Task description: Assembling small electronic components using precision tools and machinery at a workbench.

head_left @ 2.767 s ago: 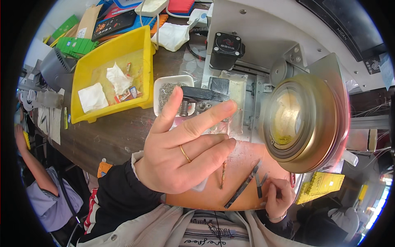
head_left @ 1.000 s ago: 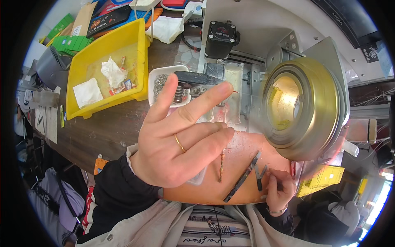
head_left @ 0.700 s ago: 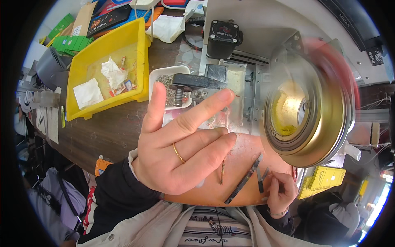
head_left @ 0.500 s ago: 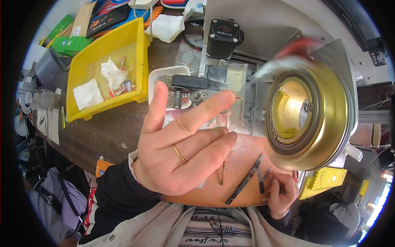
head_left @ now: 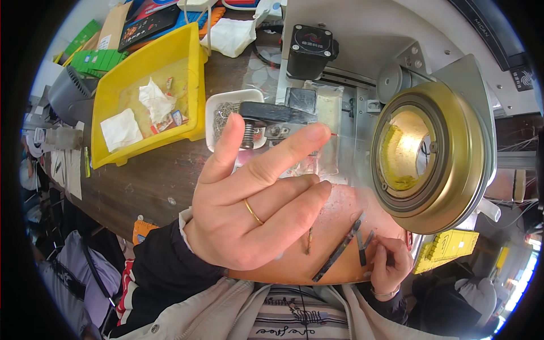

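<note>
Both hands [head_left: 258,204] [head_left: 392,264] stay half-curled, any hold unclear, as the grey disc [head_left: 392,85] reappears.

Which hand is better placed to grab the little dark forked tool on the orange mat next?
Probably the right hand: it's close beside the forked tool. The left hand is farther away, near the black lever.

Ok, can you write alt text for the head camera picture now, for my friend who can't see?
A person's left hand, wearing a gold ring, is held out left of a big gold drum on a machine. The right hand, fingers curled, is lower down near a dark stick-shaped tool on an orange board. A yellow bin is on the left.
</note>
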